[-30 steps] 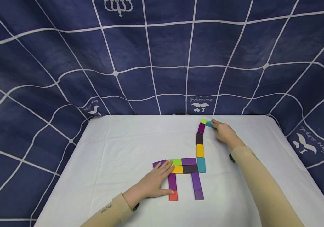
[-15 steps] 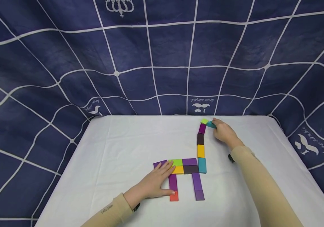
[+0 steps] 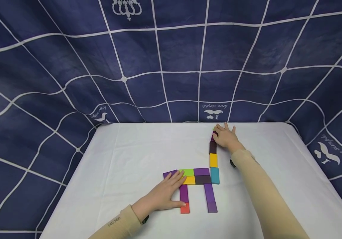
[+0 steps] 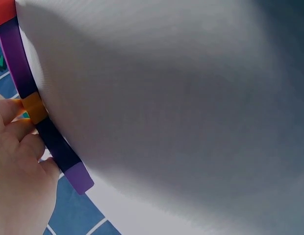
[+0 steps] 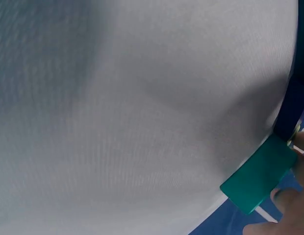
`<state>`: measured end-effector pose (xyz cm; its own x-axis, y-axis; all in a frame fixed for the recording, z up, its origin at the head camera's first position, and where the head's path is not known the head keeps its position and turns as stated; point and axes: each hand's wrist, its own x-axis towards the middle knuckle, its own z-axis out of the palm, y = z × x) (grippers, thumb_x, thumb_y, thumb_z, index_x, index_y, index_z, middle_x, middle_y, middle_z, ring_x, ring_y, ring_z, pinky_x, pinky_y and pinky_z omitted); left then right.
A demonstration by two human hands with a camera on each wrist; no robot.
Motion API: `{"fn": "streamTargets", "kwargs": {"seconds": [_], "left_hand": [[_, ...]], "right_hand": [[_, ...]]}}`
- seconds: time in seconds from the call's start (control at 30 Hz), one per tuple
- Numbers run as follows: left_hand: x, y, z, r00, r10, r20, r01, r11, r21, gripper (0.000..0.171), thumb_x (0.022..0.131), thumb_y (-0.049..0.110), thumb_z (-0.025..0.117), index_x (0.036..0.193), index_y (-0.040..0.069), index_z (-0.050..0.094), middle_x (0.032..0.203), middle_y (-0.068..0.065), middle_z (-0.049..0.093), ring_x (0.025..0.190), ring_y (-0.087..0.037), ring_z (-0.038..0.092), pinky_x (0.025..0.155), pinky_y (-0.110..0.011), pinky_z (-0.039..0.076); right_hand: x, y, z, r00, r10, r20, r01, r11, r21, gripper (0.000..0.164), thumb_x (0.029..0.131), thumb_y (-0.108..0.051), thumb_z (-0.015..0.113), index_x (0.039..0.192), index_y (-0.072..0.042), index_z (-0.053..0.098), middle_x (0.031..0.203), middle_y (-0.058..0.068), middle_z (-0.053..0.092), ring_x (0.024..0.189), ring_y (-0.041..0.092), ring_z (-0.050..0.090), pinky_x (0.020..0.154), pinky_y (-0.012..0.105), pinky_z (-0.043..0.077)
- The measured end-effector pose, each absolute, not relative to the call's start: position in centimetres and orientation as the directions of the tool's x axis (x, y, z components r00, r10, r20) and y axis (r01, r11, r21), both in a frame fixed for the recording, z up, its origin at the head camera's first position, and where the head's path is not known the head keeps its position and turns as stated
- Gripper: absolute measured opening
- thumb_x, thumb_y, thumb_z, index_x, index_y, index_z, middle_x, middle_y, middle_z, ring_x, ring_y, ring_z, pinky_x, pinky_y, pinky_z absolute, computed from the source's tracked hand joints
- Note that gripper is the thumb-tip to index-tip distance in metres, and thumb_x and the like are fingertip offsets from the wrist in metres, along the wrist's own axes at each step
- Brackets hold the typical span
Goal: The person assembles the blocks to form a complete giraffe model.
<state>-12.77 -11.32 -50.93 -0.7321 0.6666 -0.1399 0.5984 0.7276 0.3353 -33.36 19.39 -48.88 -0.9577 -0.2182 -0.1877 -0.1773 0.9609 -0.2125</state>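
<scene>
Flat coloured blocks lie on a white-covered table in an animal-like outline. My left hand (image 3: 162, 194) rests with fingers spread over its left end, touching the green block (image 3: 188, 172) and yellow block (image 3: 190, 180); its thumb lies on the red block (image 3: 185, 209). At the far end of the upright column, my right hand (image 3: 227, 137) has spread fingers, with thumb and index at the magenta block (image 3: 212, 136) and lime block (image 3: 214, 128). A teal block (image 5: 260, 174) beside them shows in the right wrist view; the hand covers it in the head view.
The column continues down through a dark block (image 3: 212, 147), another yellow block (image 3: 213, 160) and a blue-teal block (image 3: 215, 175). Two purple blocks form the right leg (image 3: 209, 196). Behind the table's far edge hangs a navy checked cloth (image 3: 176, 86).
My right hand has let go of the teal block at the top and moved left, over the column's end. Its fingers are now spread. The left hand stays in place.
</scene>
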Motion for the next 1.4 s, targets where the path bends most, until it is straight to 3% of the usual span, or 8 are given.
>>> {"fn": "streamTargets", "kwargs": {"seconds": [0.33, 0.8, 0.93, 1.03, 1.1, 1.17, 1.3, 1.4], "left_hand": [[-12.8, -11.2, -50.9, -0.734, 0.664, -0.143, 0.604, 0.734, 0.311, 0.093, 0.088, 0.067, 0.056, 0.156, 0.012, 0.027, 0.166, -0.003, 0.015, 0.154, -0.021, 0.012, 0.125, -0.044, 0.015], [-12.8, -11.0, -51.0, -0.734, 0.665, -0.139, 0.606, 0.734, 0.308, 0.094, 0.087, 0.069, 0.055, 0.157, 0.013, 0.027, 0.166, -0.002, 0.014, 0.154, -0.021, 0.012, 0.126, -0.043, 0.015], [-12.8, -11.0, -51.0, -0.736, 0.662, -0.140, 0.602, 0.735, 0.312, 0.094, 0.087, 0.069, 0.056, 0.157, 0.013, 0.027, 0.166, -0.002, 0.014, 0.154, -0.021, 0.011, 0.126, -0.043, 0.014], [-12.8, -11.0, -51.0, -0.737, 0.662, -0.137, 0.602, 0.735, 0.312, 0.094, 0.087, 0.069, 0.056, 0.157, 0.013, 0.027, 0.166, -0.003, 0.014, 0.154, -0.021, 0.011, 0.126, -0.043, 0.014], [-12.8, -11.0, -50.9, -0.737, 0.661, -0.137, 0.601, 0.735, 0.312, 0.094, 0.087, 0.068, 0.056, 0.157, 0.012, 0.027, 0.166, -0.003, 0.014, 0.154, -0.021, 0.011, 0.126, -0.043, 0.014], [-12.9, -11.0, -50.9, -0.738, 0.660, -0.139, 0.600, 0.737, 0.312, 0.094, 0.087, 0.068, 0.056, 0.157, 0.012, 0.027, 0.166, -0.003, 0.014, 0.154, -0.021, 0.010, 0.126, -0.043, 0.014], [-12.9, -11.0, -50.8, -0.740, 0.657, -0.144, 0.593, 0.738, 0.321, 0.093, 0.087, 0.067, 0.058, 0.157, 0.013, 0.027, 0.166, -0.002, 0.014, 0.154, -0.021, 0.010, 0.126, -0.043, 0.014], [-12.8, -11.0, -50.8, -0.741, 0.655, -0.149, 0.586, 0.739, 0.331, 0.093, 0.087, 0.066, 0.059, 0.157, 0.013, 0.027, 0.166, -0.002, 0.014, 0.154, -0.021, 0.010, 0.126, -0.043, 0.014]], "right_hand": [[-33.3, 20.4, -49.1, -0.954, -0.253, -0.159, -0.209, 0.945, -0.252, 0.053, 0.101, -0.025, 0.036, 0.150, -0.004, 0.039, 0.161, 0.013, 0.028, 0.151, 0.046, 0.004, 0.114, 0.075, -0.002], [-32.9, 21.0, -49.1, -0.953, -0.279, -0.119, -0.234, 0.926, -0.297, 0.053, 0.101, -0.026, 0.040, 0.149, -0.004, 0.040, 0.161, 0.014, 0.028, 0.150, 0.045, 0.010, 0.117, 0.071, 0.005], [-32.4, 20.9, -49.0, -0.965, -0.254, 0.065, -0.261, 0.901, -0.346, 0.045, 0.100, -0.021, 0.044, 0.138, 0.001, 0.054, 0.149, 0.018, 0.047, 0.143, 0.042, 0.034, 0.118, 0.062, 0.022], [-31.4, 20.5, -48.9, -0.927, -0.257, 0.273, -0.342, 0.877, -0.338, 0.033, 0.095, -0.012, 0.052, 0.120, 0.004, 0.067, 0.125, 0.020, 0.065, 0.120, 0.038, 0.058, 0.107, 0.053, 0.044], [-30.5, 20.1, -48.9, -0.903, -0.274, 0.332, -0.379, 0.872, -0.311, 0.029, 0.093, -0.009, 0.055, 0.113, 0.005, 0.069, 0.115, 0.020, 0.069, 0.110, 0.036, 0.062, 0.100, 0.048, 0.052], [-29.6, 19.6, -48.8, -0.906, -0.300, 0.300, -0.387, 0.874, -0.294, 0.030, 0.093, -0.010, 0.057, 0.116, 0.005, 0.069, 0.119, 0.020, 0.068, 0.113, 0.037, 0.061, 0.101, 0.048, 0.051], [-28.3, 18.9, -49.0, -0.944, -0.317, 0.095, -0.330, 0.897, -0.294, 0.043, 0.096, -0.017, 0.054, 0.133, 0.006, 0.058, 0.141, 0.024, 0.054, 0.133, 0.040, 0.049, 0.111, 0.053, 0.041], [-27.9, 18.9, -49.4, -0.944, -0.330, -0.001, -0.316, 0.904, -0.290, 0.048, 0.097, -0.018, 0.052, 0.138, 0.007, 0.051, 0.149, 0.024, 0.045, 0.137, 0.041, 0.044, 0.113, 0.053, 0.037]]}}
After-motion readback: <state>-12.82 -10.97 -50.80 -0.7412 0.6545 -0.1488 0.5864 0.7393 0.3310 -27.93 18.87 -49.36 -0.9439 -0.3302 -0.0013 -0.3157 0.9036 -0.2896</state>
